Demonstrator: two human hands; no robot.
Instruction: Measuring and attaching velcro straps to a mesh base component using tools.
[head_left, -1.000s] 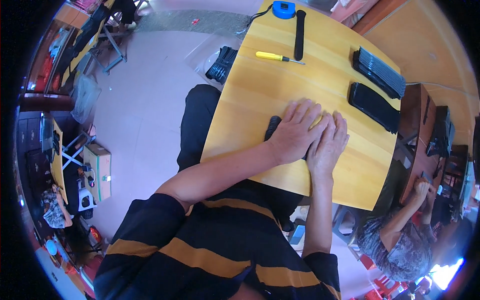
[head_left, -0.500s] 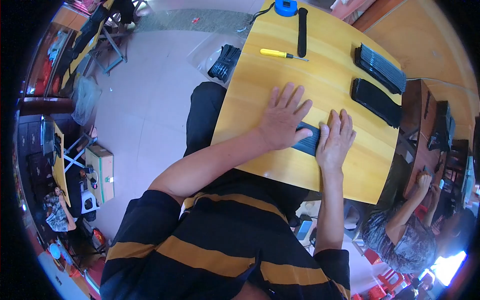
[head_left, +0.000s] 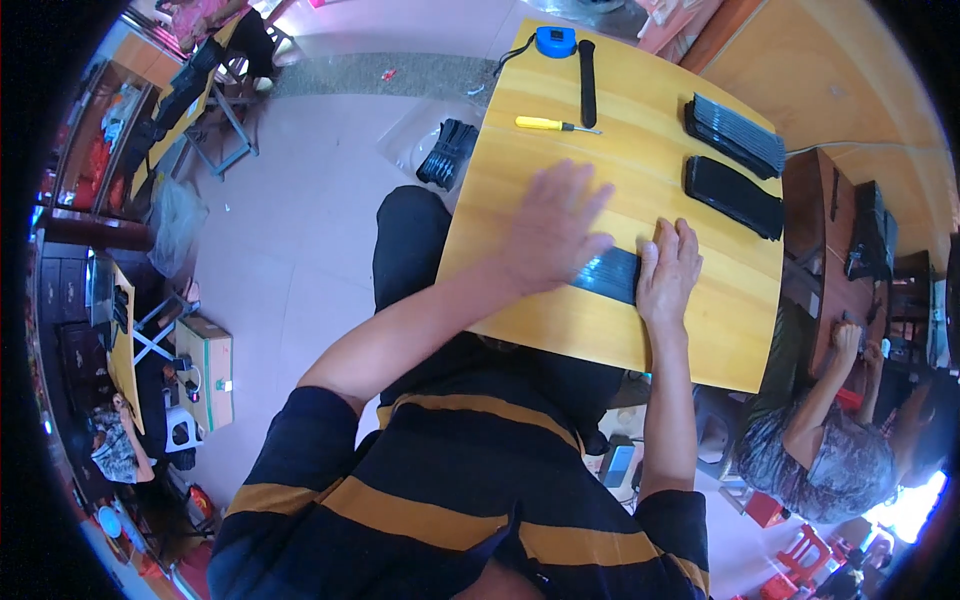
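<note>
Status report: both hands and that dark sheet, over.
Left hand open, blurred, over dark sheet. Right hand flat on its right end. Screwdriver apart, nothing blocking.

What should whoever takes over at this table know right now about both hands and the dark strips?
Left hand: open, fingers spread, blurred, on or just over the left end of the dark flat strip.
Right hand: flat, pressing the strip's right end to the yellow table.
Two stacks of dark strips lie at the far right; yellow screwdriver and blue tape measure at the far edge.
Done: one strip laid out. Left: cannot tell.
</note>
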